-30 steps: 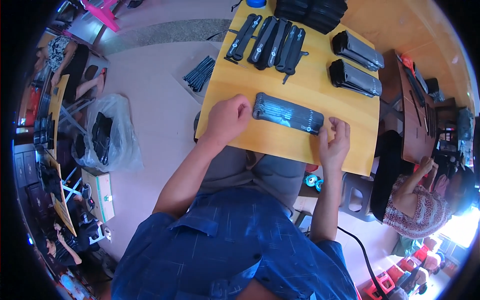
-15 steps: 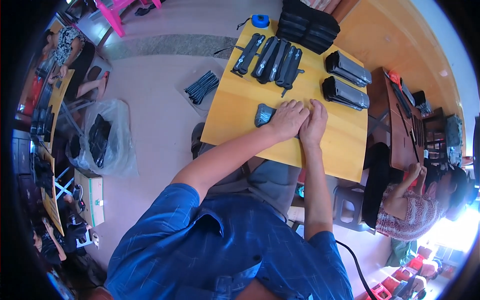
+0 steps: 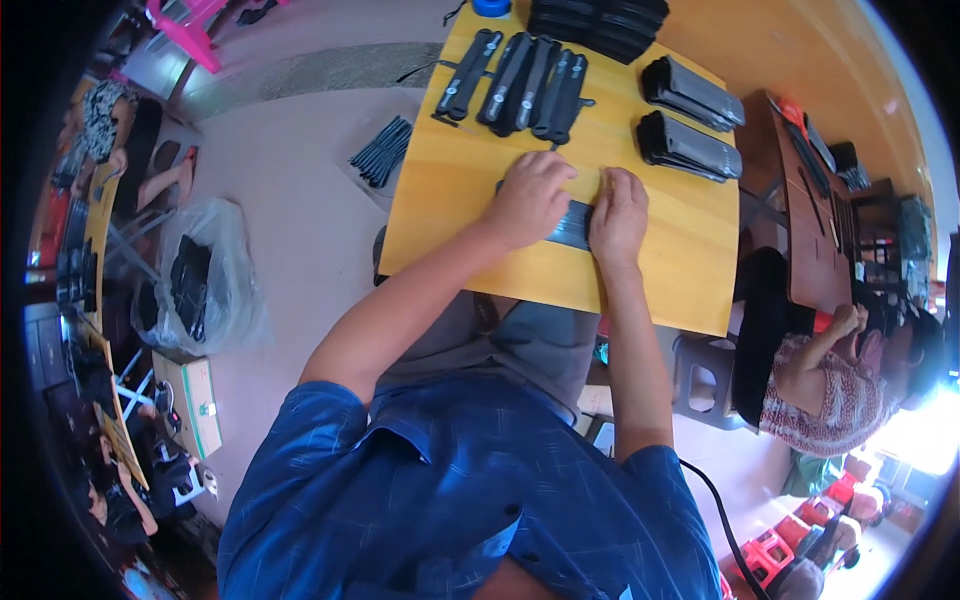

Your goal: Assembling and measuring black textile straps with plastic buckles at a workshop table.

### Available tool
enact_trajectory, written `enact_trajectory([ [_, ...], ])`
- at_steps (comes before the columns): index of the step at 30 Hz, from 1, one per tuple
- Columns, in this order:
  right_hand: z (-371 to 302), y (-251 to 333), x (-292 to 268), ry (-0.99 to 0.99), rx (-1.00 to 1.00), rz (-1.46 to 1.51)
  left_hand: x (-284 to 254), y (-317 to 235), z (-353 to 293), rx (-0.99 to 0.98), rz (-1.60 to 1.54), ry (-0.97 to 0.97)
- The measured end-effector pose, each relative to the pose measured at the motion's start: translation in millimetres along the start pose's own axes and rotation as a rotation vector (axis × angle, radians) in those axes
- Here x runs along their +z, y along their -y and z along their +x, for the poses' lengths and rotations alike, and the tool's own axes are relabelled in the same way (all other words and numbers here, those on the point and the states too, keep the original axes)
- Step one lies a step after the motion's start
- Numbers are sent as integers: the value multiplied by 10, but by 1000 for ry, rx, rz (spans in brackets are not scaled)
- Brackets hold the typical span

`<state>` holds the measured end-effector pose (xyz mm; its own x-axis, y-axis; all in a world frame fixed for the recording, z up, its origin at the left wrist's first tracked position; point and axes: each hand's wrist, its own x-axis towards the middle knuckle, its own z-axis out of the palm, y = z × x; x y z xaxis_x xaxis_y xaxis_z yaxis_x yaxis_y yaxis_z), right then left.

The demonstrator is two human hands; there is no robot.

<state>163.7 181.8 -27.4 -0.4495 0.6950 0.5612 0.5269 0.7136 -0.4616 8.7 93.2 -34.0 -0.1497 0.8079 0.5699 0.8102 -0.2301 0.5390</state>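
Note:
A dark grey, shiny flat strip lies on the yellow table in front of me; its exact kind cannot be made out. My left hand rests over its left part with curled fingers and covers most of that end. At the right end my right hand grips the strip, fingers held close together. Between the two hands a ribbed-looking stretch of it shows. Beyond them lie several black and grey strap-like pieces side by side, with thin cords sticking out.
Two folded grey-black bundles sit at the right, with a black stack at the far edge beside a blue tape measure. Dark rods lie left of the table. A co-worker sits at the right by a brown table.
My hands have moved apart, the left one going leftward, baring the middle of the strip. The strip looks flatter and longer between them. The whole view has shifted slightly.

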Motion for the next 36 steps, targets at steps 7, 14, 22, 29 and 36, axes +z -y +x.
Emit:
enact_trajectory([
  [7,-25,-29,23,37,5,-8,-26,66,-10,-38,-201,-129],
  [14,-133,198,95,110,-37,-136,41,164,-108,-317,-581,-128],
  [22,-73,155,69,79,-3,-66,-794,462,724,-508,-1056,-227],
  [29,-39,218,113,133,-4,-100,-1091,1954,1434,-513,148,6],
  [36,-100,68,13,117,83,-194,-478,2477,2294,-461,415,258],
])
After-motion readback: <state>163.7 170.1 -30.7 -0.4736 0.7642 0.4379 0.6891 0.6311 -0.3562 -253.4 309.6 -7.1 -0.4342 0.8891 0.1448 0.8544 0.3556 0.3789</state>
